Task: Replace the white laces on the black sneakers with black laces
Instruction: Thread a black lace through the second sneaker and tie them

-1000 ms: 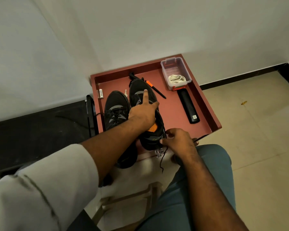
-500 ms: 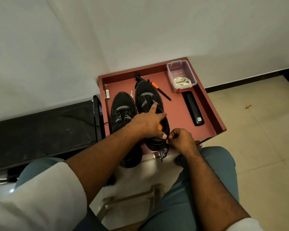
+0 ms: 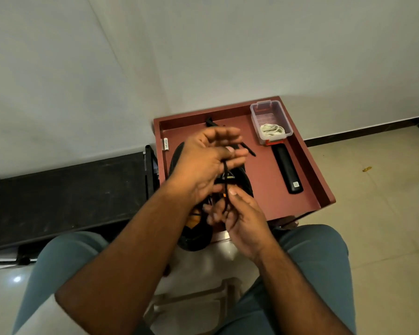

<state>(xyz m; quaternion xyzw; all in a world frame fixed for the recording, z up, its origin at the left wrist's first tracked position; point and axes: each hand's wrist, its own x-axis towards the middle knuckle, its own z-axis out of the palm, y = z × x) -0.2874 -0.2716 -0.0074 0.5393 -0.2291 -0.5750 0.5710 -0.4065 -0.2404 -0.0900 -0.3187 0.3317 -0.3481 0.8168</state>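
Two black sneakers stand on the red tray [image 3: 321, 182], largely hidden behind my hands; part of the right sneaker [image 3: 246, 181] and the left sneaker's heel [image 3: 195, 238] show. A black lace [image 3: 225, 175] runs taut between my hands above the shoes. My left hand [image 3: 208, 163] is raised and blurred, its fingers stretched out, with the lace's upper end caught between them. My right hand [image 3: 243, 218] pinches the lower part of the lace near an orange spot on the shoe. The white laces [image 3: 272, 129] lie in a clear plastic box [image 3: 257, 114] at the tray's far right corner.
A long black remote-like bar [image 3: 288, 170] lies on the tray's right side. Beside the shoes lies a black pen [image 3: 249, 150], and a small white battery [image 3: 166, 144] sits at the left rim. A low black bench [image 3: 65, 189] stands left. My knees flank a tan stool below.
My left hand has lifted off the right sneaker and now takes the lace's upper part. My right hand has risen with the lace. The view has tilted downward.
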